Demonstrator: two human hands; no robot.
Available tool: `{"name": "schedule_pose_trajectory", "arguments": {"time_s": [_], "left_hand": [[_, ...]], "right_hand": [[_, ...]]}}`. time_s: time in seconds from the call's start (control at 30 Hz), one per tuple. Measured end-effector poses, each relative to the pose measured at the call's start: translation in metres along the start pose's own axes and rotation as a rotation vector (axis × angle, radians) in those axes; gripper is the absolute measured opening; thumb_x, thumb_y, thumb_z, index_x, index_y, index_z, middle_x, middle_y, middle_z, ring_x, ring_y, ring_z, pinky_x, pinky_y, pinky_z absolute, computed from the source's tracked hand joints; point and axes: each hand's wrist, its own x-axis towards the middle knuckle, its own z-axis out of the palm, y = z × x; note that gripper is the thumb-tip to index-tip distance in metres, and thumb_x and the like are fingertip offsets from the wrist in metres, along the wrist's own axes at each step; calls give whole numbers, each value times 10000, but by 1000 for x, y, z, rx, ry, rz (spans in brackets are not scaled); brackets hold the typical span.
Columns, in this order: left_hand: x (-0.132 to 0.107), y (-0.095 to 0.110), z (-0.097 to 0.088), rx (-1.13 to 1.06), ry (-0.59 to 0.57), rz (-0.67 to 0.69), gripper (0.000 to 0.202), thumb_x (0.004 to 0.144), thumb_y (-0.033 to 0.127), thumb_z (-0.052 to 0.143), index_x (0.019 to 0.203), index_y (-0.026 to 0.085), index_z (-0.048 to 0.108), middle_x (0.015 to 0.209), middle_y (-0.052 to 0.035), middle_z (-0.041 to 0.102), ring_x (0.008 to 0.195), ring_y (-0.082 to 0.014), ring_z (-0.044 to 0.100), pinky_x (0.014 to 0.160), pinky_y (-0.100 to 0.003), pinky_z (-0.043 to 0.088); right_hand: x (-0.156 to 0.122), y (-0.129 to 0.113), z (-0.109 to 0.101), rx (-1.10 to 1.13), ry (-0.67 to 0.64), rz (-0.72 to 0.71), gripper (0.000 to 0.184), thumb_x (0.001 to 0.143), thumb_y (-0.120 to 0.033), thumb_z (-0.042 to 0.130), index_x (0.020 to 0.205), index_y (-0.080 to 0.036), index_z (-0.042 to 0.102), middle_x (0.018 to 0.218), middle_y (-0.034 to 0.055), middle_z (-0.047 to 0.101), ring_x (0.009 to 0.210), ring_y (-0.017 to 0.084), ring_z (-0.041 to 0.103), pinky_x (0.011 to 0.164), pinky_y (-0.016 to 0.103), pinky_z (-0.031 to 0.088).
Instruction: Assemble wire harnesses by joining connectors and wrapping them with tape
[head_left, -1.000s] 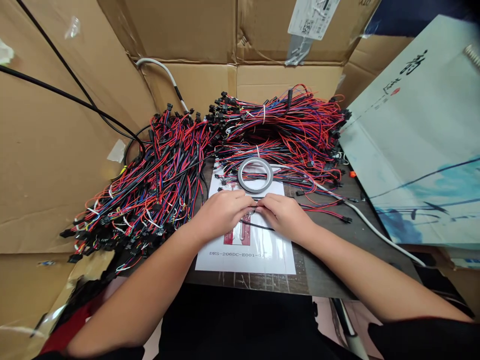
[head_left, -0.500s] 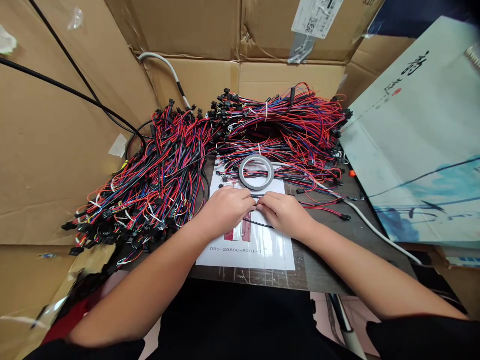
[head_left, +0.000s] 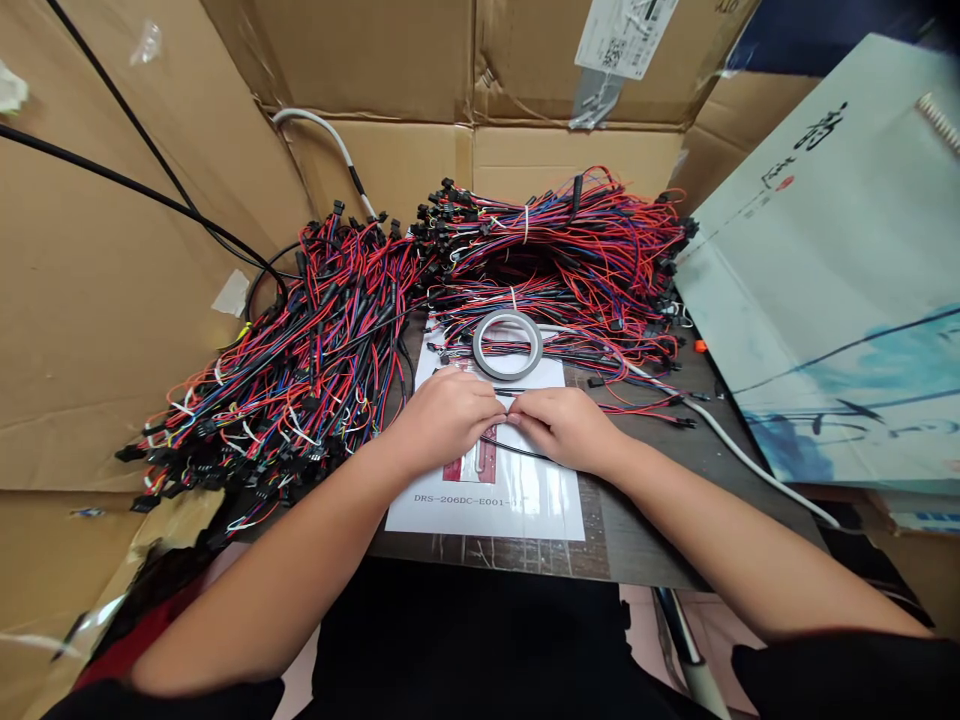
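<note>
Pinching is recorded: left hand (head_left: pixel 442 415) and right hand (head_left: pixel 566 425) are closed on a thin black wire (head_left: pixel 525 452) over the printed sheet (head_left: pixel 487 505), near the tape roll (head_left: pixel 508 345). Heaped wire harnesses (head_left: pixel 300 380) are judged largely pending.

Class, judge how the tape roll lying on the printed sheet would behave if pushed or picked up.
The tape roll lies flat, so a push would probably slide it, not roll it; stood on edge it would likely roll. It is a thin ring with a wide open middle, so probably light and rigid. Wires under it might snag it.
</note>
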Motion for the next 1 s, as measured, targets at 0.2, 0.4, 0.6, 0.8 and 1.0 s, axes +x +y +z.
{"name": "schedule_pose_trajectory", "arguments": {"time_s": [0.2,0.4,0.6,0.8,1.0], "left_hand": [[0,-1,-1,25,-27,27,252,983,285,489,968,216,732,797,-21,649,798,-151,598,755,-301,415],[-1,0,-5,-1,-21,-24,235,970,238,489,996,202,720,879,-33,659,844,-159,600,783,-310,445],[2,3,-4,-7,11,-42,244,965,286,509,943,197,735,867,-43,656,848,-168,590,799,-326,454],[2,1,-1,-50,11,-90,224,955,302,547,941,198,745,867,-35,679,863,-174,617,823,-341,466],[1,1,-1,-46,15,-106,210,944,286,565,907,201,753,839,-32,687,831,-166,625,809,-340,463]], "right_hand": [[-6,-1,-6,-82,5,57,304,1004,-380,461,872,-183,649,812,41,690,733,147,610,651,269,362],[-7,1,-9,-152,43,95,332,1010,-395,438,848,-190,644,768,30,666,699,151,577,629,291,348],[-4,13,-20,-256,350,60,192,956,-274,529,1045,-187,676,1061,103,689,1000,246,549,891,411,416],[2,26,-25,-430,218,22,296,948,-247,543,1220,-205,651,1279,122,627,1165,297,493,956,479,401],[13,33,-14,-503,219,-11,204,938,-233,568,1088,-243,705,1391,117,554,1243,312,453,947,489,402]]}}
